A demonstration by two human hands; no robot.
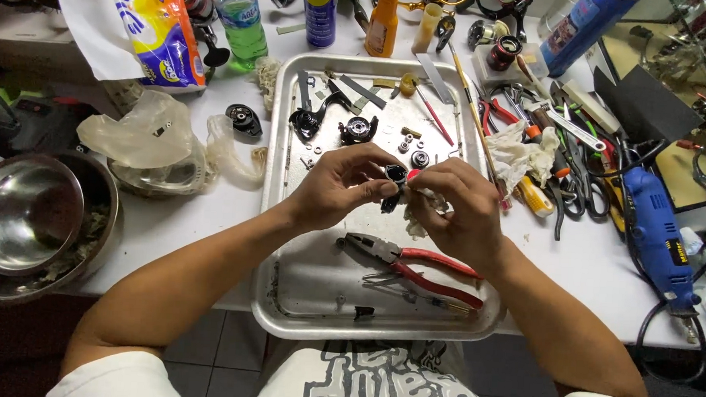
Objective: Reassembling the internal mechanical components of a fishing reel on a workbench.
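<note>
Centrally, over the upper middle of a metal tray (271,218), a small black reel part (394,176), pinched between both hands. Left hand (337,186) curled, fingertips closed tight on the part from the left. Right hand (461,208) likewise closed, fingers meeting the part from the right, with a scrap of white cloth (416,222) bunched under the palm. Hands touching each other at the fingertips, raised just above the tray floor.

Directly below the hands, red-handled pliers (414,266) lying flat on the tray, with bare tray floor to their left and toward the near rim. Above the hands, loose small parts: a black reel frame (304,123), a round spool piece (358,129), washers and screws (410,145), crowding the far half of the tray. Tray's near rim hanging slightly past the edge of the white table (207,215), just above the person's lap.

Right of the tray, little free room: a crumpled white rag (520,155), a heap of hand tools (573,154), and a blue rotary tool (657,239) with its black cord near the table's right edge. Left of the tray, a strip of bare table, then a clear plastic bag (139,135) and a steel bowl (22,213) at the left edge. Along the far side, a green bottle (240,15), a blue spray can (320,11) and an orange bottle (383,19), well apart from the hands.
</note>
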